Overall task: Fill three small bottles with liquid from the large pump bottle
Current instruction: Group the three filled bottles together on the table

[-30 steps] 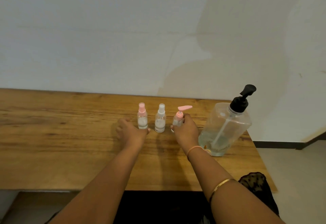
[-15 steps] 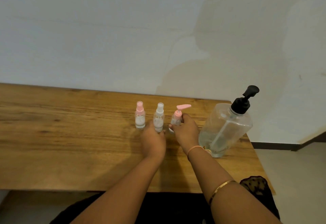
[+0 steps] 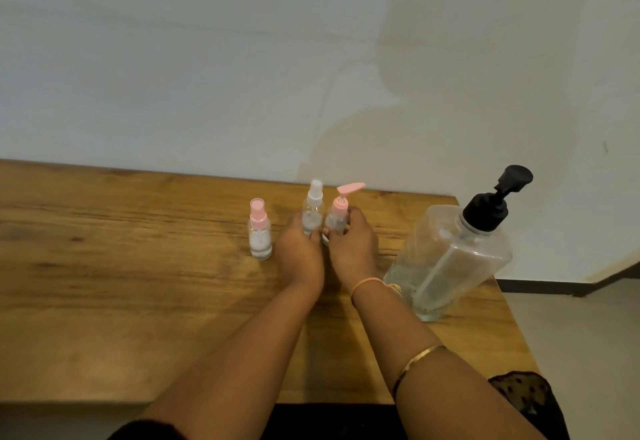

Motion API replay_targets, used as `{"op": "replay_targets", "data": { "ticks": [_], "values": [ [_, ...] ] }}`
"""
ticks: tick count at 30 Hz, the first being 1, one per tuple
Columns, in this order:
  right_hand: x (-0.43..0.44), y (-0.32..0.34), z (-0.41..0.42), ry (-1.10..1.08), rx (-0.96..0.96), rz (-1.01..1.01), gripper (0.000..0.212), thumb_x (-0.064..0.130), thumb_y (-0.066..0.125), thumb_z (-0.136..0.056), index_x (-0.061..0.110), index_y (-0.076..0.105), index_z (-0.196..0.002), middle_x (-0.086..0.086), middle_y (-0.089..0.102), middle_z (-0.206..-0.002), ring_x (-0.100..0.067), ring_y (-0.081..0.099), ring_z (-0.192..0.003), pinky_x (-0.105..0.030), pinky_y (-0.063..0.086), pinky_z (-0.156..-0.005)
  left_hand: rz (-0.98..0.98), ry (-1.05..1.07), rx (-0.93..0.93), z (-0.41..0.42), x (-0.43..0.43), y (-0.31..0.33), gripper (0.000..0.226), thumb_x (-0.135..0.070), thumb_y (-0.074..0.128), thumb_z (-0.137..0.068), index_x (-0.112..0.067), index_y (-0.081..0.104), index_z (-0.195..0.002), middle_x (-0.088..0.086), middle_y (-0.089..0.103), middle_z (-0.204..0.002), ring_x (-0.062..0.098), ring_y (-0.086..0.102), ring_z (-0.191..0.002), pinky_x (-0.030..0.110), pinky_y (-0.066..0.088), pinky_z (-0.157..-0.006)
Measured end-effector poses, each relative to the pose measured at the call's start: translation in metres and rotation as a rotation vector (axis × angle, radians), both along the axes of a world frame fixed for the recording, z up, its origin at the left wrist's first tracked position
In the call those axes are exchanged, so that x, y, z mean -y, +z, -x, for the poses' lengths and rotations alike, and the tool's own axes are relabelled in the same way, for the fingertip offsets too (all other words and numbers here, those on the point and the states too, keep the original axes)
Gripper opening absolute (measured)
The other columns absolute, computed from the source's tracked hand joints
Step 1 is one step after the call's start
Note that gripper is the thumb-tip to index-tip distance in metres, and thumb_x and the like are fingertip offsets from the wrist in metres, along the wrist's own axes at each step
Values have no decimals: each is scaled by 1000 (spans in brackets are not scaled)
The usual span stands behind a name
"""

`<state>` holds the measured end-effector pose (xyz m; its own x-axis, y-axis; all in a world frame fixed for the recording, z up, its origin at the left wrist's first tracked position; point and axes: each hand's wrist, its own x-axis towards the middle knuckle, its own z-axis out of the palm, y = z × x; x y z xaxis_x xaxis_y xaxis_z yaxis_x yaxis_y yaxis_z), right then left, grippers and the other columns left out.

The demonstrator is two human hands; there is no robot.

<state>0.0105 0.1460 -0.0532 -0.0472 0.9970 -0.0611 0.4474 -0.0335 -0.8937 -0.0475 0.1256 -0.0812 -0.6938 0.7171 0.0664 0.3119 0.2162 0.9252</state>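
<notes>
Three small clear bottles stand in a row on the wooden table (image 3: 138,283). The pink-capped spray bottle (image 3: 259,231) stands free at the left. My left hand (image 3: 299,256) holds the white-capped spray bottle (image 3: 313,211) in the middle. My right hand (image 3: 353,249) grips the pink pump-top bottle (image 3: 337,216) beside it. The two hands touch at the fingers. The large clear pump bottle (image 3: 453,259) with a black pump stands at the right, apart from both hands, with a little liquid at its bottom.
A pale wall (image 3: 311,58) rises right behind the table. The table's right edge (image 3: 512,318) lies just past the large bottle, with floor beyond. Bangles circle my right forearm.
My left hand has moved right from the pink-capped spray bottle to the white-capped middle one. My right hand has stayed on the pink pump-top bottle.
</notes>
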Motion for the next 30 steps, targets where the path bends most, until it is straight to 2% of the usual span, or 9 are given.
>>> {"op": "replay_targets", "data": {
  "ticks": [4,10,13,16,19,21,23,26,30],
  "values": [
    [-15,-8,4,-22,-11,-55,32,9,62,-86,19,56,-115,0,63,-103,-18,58,-93,-29,47,-78,-4,2,-27,6,-17,-4,15,-13,59,-87,-13,61,-102,4,67,-95,22,61,-89,32,47,-75],
    [-23,-11,2,-8,-3,-53,38,7,63,-85,18,55,-120,5,58,-101,-10,52,-91,-18,38,-74,72,38,-45,3,-23,-3,23,-12,59,-87,-11,59,-111,6,66,-102,23,61,-94,26,40,-72],
    [-16,-16,0,-29,6,8,53,9,64,-85,14,44,-134,-2,60,-118,-17,56,-107,-28,45,-86,102,33,-54,-2,-15,-2,45,-8,56,-87,-8,47,-131,8,65,-110,24,60,-101,27,44,-78],
    [-1,-16,-2,-29,-7,52,60,8,64,-84,11,37,-138,-8,53,-130,-23,51,-118,-38,43,-98,131,32,-11,-9,4,5,54,-7,54,-89,-9,38,-141,10,63,-114,24,59,-104,24,42,-79],
    [14,-15,-4,17,56,66,52,8,62,-84,14,43,-132,-5,53,-124,-19,50,-112,-33,43,-94,170,68,96,-14,24,7,45,-9,56,-90,-8,48,-134,10,62,-119,24,58,-107,29,45,-87],
    [21,-15,-5,54,85,65,47,7,62,-84,15,47,-127,-6,56,-120,-18,52,-105,-29,44,-87,187,129,190,-14,38,7,30,-8,58,-88,-8,60,-118,8,62,-115,23,59,-106,31,45,-87],
    [27,-12,-6,71,122,70,44,8,63,-84,14,48,-124,-7,57,-119,-22,54,-105,-27,42,-85,190,254,281,-11,50,9,26,-5,62,-84,-9,59,-109,10,58,-115,26,57,-106,35,46,-88],
    [32,-7,-7,86,106,63,51,8,66,-83,13,46,-130,-8,54,-126,-25,51,-115,-29,41,-92,193,394,320,1,62,19,44,-6,68,-80,-7,50,-119,14,49,-127,32,51,-113,44,45,-93],
    [26,-1,-12,60,54,43,57,6,64,-85,13,40,-136,-8,45,-136,-24,45,-123,-32,38,-99,183,372,183,25,56,23,70,-9,71,-79,-7,35,-139,16,40,-141,35,41,-126,47,38,-101]
  ]
}}
